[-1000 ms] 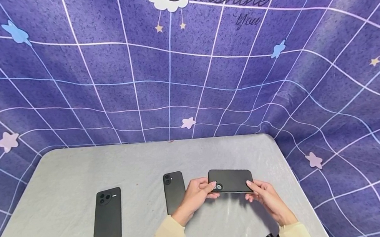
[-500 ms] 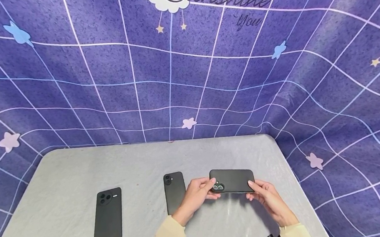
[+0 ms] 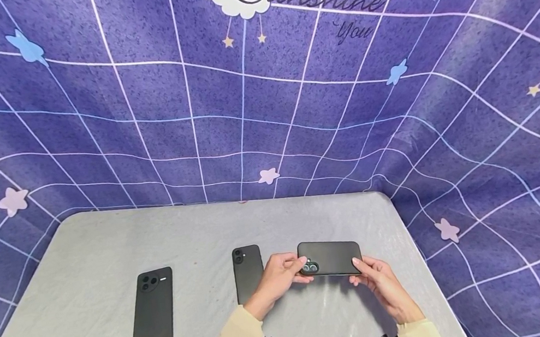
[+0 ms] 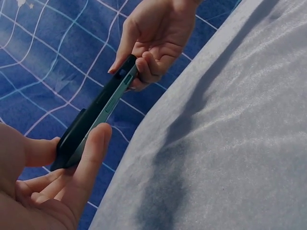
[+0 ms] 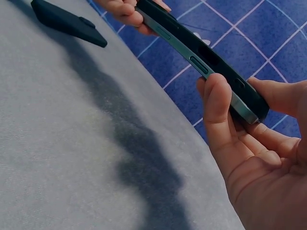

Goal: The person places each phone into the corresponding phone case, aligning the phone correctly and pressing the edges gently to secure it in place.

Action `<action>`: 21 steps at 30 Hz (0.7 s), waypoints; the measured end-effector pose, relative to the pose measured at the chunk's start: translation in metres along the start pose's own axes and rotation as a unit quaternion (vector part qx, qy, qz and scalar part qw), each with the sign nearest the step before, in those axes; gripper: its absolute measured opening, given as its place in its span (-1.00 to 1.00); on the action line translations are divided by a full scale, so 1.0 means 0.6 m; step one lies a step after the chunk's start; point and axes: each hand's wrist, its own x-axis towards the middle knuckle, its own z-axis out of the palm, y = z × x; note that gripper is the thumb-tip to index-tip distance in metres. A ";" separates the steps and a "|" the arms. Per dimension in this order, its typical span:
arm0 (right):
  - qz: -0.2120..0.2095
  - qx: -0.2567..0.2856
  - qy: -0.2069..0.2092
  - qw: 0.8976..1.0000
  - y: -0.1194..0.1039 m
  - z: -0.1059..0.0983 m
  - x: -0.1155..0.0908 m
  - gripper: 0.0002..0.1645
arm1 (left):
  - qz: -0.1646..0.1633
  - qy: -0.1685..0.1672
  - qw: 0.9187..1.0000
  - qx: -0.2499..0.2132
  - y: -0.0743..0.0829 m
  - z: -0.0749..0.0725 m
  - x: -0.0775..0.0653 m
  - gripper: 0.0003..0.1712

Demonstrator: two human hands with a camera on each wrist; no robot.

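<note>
A smartphone (image 5: 204, 69) with a pale metal side is held sideways above the table, its camera end to the left. A dark phone case (image 3: 331, 255) covers its back. Along the long edge seen in the wrist views, the metal side and its buttons show outside the case wall. My left hand (image 3: 277, 277) pinches the camera end, thumb on the back beside the lenses and fingers underneath. At the other end my right hand (image 3: 381, 283) grips a corner between thumb and fingers. The screen side is hidden in the head view.
A second black case or cased phone (image 3: 248, 272) lies on the grey cloth-covered table (image 3: 197, 231), partly behind the left forearm. Farther left lies another black one (image 3: 152, 311) with a round camera plate. A purple patterned curtain (image 3: 216, 130) stands behind the table.
The held phone and case have shifted slightly right and tilted a little, and more of the camera lenses shows beside the left thumb. Both hands keep their grip.
</note>
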 end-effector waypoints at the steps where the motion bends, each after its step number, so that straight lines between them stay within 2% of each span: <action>1: 0.001 0.000 0.002 1.000 0.001 0.000 0.000 -0.79 | 0.002 -0.001 1.000 0.002 0.000 0.000 0.000 -0.72; 11: 0.008 0.001 0.007 1.000 0.002 -0.002 0.000 -0.81 | 0.005 -0.007 1.000 0.016 0.002 0.001 -0.002 -0.70; 21: 0.012 0.000 0.007 1.000 0.004 -0.004 0.000 -0.81 | -0.002 -0.005 1.000 0.006 0.001 0.001 -0.001 -0.70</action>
